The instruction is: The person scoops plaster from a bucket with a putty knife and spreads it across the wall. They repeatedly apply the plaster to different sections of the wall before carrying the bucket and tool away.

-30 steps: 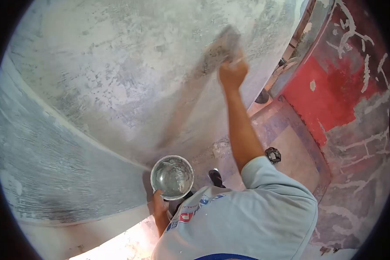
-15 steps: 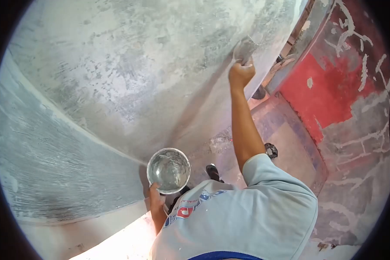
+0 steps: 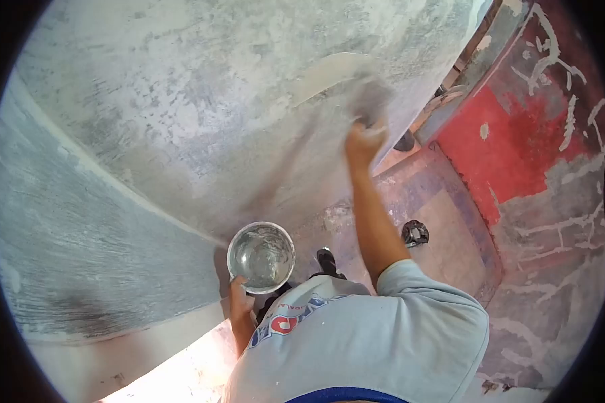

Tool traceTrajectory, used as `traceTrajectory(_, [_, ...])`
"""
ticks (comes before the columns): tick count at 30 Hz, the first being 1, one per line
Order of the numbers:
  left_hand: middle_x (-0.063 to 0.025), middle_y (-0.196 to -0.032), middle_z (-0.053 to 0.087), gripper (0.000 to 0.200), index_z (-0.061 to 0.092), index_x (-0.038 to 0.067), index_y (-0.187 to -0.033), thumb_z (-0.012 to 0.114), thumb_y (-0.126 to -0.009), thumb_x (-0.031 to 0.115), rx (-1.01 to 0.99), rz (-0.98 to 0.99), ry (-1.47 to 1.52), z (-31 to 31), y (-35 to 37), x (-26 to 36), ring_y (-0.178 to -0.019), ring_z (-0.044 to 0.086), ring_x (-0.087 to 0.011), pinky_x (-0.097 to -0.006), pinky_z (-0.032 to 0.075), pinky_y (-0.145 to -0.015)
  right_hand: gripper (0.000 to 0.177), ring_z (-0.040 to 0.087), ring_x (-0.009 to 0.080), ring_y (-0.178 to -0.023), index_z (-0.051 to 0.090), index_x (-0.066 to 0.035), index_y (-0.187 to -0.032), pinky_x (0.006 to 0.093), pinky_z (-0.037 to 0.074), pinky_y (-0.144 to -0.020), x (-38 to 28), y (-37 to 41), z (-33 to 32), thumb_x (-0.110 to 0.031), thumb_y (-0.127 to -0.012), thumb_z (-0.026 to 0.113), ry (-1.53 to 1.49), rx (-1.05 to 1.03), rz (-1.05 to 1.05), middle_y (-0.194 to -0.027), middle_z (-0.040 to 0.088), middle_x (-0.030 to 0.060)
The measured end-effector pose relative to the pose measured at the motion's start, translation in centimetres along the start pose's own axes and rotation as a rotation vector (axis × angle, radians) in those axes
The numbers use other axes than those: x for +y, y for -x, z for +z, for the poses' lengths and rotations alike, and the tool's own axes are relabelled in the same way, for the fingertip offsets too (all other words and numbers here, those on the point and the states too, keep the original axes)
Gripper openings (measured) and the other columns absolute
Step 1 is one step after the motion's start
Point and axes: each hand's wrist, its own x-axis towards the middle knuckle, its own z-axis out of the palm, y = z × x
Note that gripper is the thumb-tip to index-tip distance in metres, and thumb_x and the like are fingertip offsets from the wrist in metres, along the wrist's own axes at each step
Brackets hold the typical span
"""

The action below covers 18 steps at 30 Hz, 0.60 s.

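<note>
My left hand (image 3: 240, 299) grips the rim of a round metal bowl (image 3: 261, 258), thumb over the edge. The bowl's inside is smeared with whitish paste. Up at the wall, my right hand (image 3: 365, 142) is closed on a putty knife (image 3: 371, 97), whose flat blade is blurred by motion. That blade is at the mottled grey-white wall (image 3: 202, 87); whether it touches cannot be made out. Just left of it runs a pale, smooth curved band of paste (image 3: 333, 74).
A grey streaked wall (image 3: 114, 269) meets the mottled one at a corner on the left. To the right stands a wall with red paint (image 3: 517, 148) and pale patched lines. My feet, one in a dark sandal (image 3: 415, 233), stand on the stained floor (image 3: 444, 221).
My right hand has moved down and slightly left with the putty knife. A pale band now shows on the wall beside the blade. The bowl stays almost where it was in my left hand.
</note>
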Motion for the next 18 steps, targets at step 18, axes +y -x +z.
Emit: traceTrajectory(18, [-0.0110, -0.101, 0.060, 0.040, 0.056, -0.001, -0.110, 0.053, -0.072, 0.012, 0.083, 0.041, -0.085, 1.9, 1.8, 1.1, -0.094, 0.061, -0.0254, -0.0359, 0.050, -0.083, 0.025, 0.065, 0.0266, -0.080, 0.061, 0.002, -0.104, 0.0355, 0.049, -0.072, -3.1, 4.8, 2.2, -0.004, -0.080, 0.060, 0.005, -0.305, 0.041, -0.087, 0.066, 0.0163])
